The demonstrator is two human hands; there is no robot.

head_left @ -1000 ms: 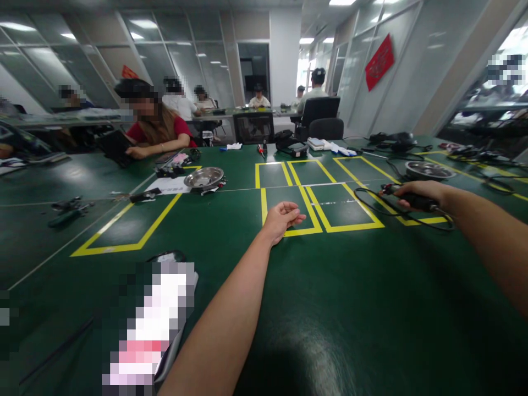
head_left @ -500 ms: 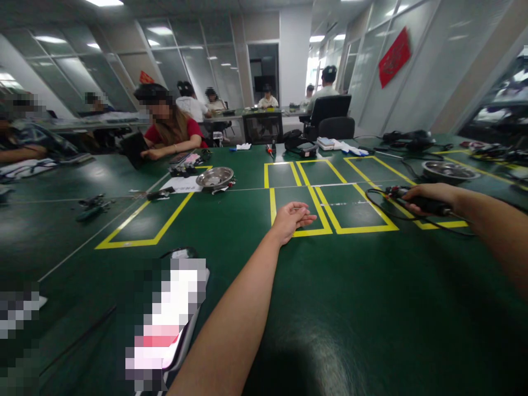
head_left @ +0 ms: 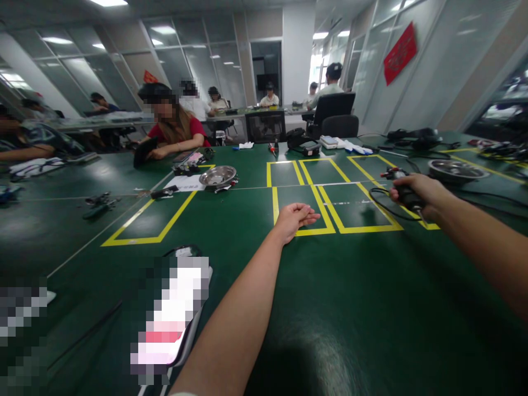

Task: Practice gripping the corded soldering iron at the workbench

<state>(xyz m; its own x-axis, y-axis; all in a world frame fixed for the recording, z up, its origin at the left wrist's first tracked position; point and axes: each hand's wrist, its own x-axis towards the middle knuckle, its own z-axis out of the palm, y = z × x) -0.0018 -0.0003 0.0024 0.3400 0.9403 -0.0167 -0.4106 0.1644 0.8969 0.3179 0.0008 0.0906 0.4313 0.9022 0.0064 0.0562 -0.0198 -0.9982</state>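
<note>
Your right hand (head_left: 429, 192) is wrapped around a black-handled tool (head_left: 409, 199), left of the right-hand steel bowl (head_left: 457, 170) and nearer to you, while your left hand (head_left: 293, 219), half-open with loosely curled fingers, lies well left of that bowl.

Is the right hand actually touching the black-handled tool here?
Touching. The head view shows the right hand closed around the black-handled tool, its dark grip held within the grasp.

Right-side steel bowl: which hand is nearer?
Right: the right hand is just left and in front of the steel bowl; the left hand is much farther left.
</note>
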